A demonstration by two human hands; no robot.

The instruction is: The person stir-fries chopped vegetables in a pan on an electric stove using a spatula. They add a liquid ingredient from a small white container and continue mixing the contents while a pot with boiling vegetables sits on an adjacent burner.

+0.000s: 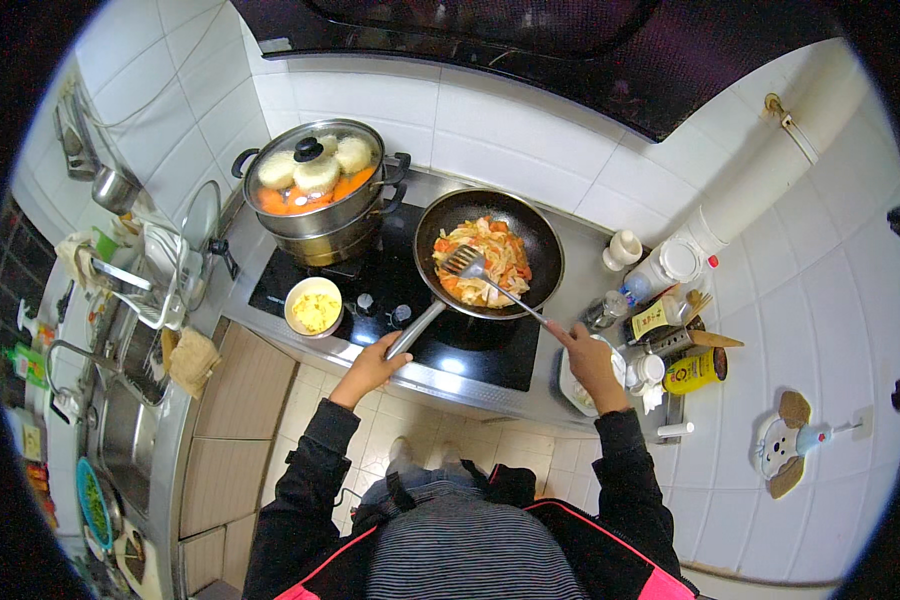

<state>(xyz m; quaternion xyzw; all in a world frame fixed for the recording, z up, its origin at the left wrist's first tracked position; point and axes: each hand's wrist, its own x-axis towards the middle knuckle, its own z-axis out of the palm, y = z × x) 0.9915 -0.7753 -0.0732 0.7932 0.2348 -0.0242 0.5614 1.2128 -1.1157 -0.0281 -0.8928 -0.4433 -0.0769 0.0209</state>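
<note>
My left hand (372, 369) grips the metal handle (415, 330) of a dark frying pan (544, 259). The pan sits over the right side of a black glass gas hob (487, 358). In my right hand (591, 361) is a slotted metal turner (511, 295), held by its reddish-brown handle. Its slotted head rests on the food (495, 247) in the pan, pale pieces mixed with orange-red ones that look like tomato. To the left of the pan handle, a bowl (292, 295) of yellow food, perhaps scrambled egg, stands at the hob's front left.
A lidded steamer pot (311, 210) with buns and orange pieces occupies the back left. Condiment jars, including a yellow-labelled bottle (694, 371), crowd the right counter beside a white dish (574, 382). Leftward are a dish rack (157, 281) and sink (129, 427). A dark range hood (555, 45) overhangs the back.
</note>
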